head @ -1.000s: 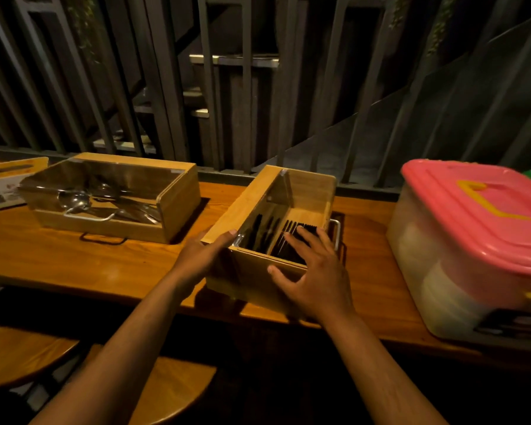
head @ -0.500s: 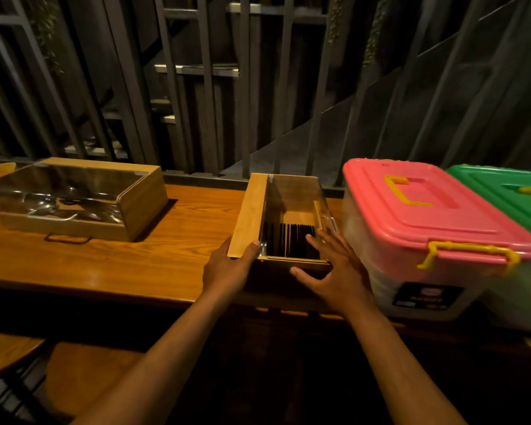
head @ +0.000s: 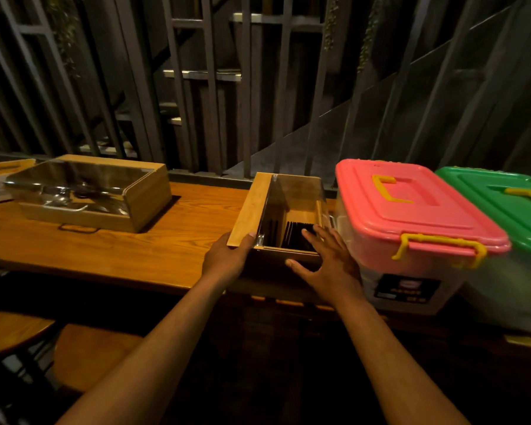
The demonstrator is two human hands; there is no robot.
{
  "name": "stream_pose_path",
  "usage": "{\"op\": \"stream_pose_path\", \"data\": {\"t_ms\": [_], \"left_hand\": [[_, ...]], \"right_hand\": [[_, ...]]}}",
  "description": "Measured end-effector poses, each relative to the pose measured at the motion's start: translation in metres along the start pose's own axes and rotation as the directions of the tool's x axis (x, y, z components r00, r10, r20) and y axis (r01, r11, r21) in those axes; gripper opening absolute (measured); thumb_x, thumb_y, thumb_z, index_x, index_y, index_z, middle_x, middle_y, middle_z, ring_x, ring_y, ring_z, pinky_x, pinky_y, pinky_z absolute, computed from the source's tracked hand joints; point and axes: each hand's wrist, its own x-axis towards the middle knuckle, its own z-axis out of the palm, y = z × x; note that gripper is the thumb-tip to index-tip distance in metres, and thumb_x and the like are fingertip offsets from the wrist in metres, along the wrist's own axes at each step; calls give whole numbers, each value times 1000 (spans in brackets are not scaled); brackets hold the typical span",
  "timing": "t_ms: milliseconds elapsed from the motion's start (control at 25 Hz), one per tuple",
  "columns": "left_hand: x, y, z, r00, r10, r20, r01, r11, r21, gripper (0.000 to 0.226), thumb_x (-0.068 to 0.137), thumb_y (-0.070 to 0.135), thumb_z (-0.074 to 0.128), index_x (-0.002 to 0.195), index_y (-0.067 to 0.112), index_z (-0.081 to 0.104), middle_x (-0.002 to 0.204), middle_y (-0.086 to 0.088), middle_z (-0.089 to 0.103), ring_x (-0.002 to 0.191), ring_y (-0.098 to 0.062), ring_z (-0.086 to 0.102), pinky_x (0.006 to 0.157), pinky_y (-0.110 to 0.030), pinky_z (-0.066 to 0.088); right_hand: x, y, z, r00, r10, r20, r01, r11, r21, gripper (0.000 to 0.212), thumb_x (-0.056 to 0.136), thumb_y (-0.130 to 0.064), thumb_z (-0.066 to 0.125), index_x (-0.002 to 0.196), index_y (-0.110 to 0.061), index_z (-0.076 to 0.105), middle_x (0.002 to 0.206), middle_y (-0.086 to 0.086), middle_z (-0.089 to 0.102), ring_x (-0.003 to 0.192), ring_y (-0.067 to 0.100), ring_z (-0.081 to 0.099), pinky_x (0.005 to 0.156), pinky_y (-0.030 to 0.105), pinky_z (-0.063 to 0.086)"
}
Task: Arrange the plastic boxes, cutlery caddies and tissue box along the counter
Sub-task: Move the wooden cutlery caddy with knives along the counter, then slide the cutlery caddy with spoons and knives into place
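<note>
A wooden cutlery caddy (head: 252,207) with a clear lid and dark utensils inside stands end-on on the wooden counter (head: 154,250), right beside a plastic box with a pink lid (head: 411,210). My left hand (head: 227,259) grips the caddy's near left corner. My right hand (head: 328,265) lies on its near right end, fingers spread over the lid. A second plastic box with a green lid (head: 503,197) sits touching the pink one on the right. Another wooden caddy (head: 95,191) holding metal spoons sits at the left.
A flat wooden item (head: 0,179), perhaps the tissue box, shows at the far left edge. A dark metal railing (head: 215,87) runs behind the counter. Wooden stools (head: 86,354) stand below the counter's front edge on the left.
The caddy in my hands has turned from a slant to end-on and slid right against the pink-lidded box. The view swung right, bringing the green-lidded box into sight.
</note>
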Motion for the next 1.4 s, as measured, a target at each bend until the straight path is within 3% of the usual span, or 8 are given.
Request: {"op": "stream_pose_path", "data": {"t_ms": [240,400,560,720,960,1120,1400], "left_hand": [[-33,-2,-40,980,199,-24,-195,974,114,46,94,37,60,138,28,52,133,-1,61,116,-21,60,84,-37,55],[-36,-4,-97,913,403,-68,-370,886,278,40,94,37,59,134,31,57,127,2,66,108,-17,64,81,-35,54],[-20,-23,-167,872,483,-80,-412,813,412,40,93,38,60,132,31,58,128,2,65,96,-21,66,76,-32,50],[15,-71,-253,875,483,-40,-406,775,485,41,92,39,60,132,31,57,127,5,64,114,-17,60,86,-34,51],[75,-138,-355,910,414,-34,-314,739,596,45,91,42,57,135,34,52,130,2,62,121,-20,54,86,-37,49],[120,-146,-385,905,425,-19,-303,675,672,49,92,43,55,139,33,47,134,1,55,126,-19,48,88,-37,49],[191,-160,-407,909,416,-6,-241,539,807,55,92,42,54,143,29,40,144,-4,47,139,-26,33,107,-42,39]], "right_hand": [[-1,-11,-4,1000,1,26,2,995,-101,74,80,-69,52,144,-35,38,158,-3,29,149,20,14,119,48,20],[-12,-75,-3,997,-71,-38,63,979,-195,62,83,-63,51,139,-37,45,153,-2,37,146,21,22,118,52,18],[-8,-157,28,992,-126,-27,122,984,-130,58,86,-59,52,139,-37,44,154,-4,37,147,21,21,119,53,14],[3,-240,92,992,-112,-59,109,992,-60,56,84,-58,53,136,-36,50,149,-3,43,142,21,29,115,50,24],[24,-332,171,995,-87,-41,88,996,15,52,83,-55,57,132,-38,53,147,-4,46,138,20,35,111,44,30],[62,-365,195,996,-79,-34,80,996,36,51,84,-54,59,133,-40,52,147,-6,46,137,20,34,108,44,32],[144,-408,251,985,-173,-3,173,983,54,51,85,-52,59,133,-38,52,146,-2,47,138,23,35,110,51,33]]}}
